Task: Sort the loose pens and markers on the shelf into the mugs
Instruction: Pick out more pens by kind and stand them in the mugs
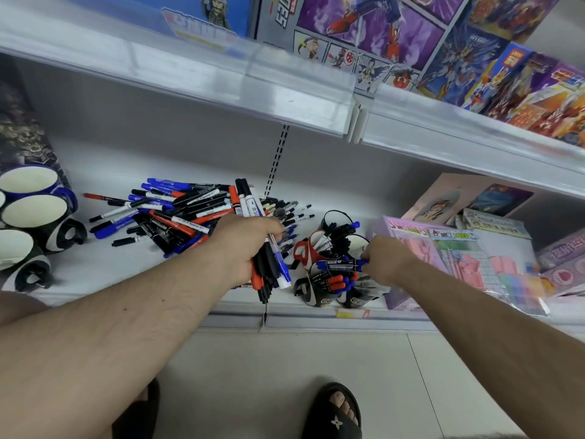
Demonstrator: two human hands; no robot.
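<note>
A heap of loose blue, black and red pens and markers (177, 213) lies on the white shelf (104, 267). My left hand (243, 245) grips a mixed bundle of markers (269, 270), their ends sticking out above and below the fist. My right hand (387, 261) pinches one blue marker (340, 265), held level over a cluster of mugs (329, 289) at the shelf's front. These mugs hold several black, red and blue markers. A red-handled mug (304, 251) and a black mug (335, 218) stand behind them.
Several empty blue and black mugs (31, 213) stand at the shelf's left end. Pink and purple toy boxes (443, 248) crowd the right side, close to my right hand. An upper shelf (221, 87) with toy boxes overhangs. My sandalled foot (335, 413) is on the tiled floor.
</note>
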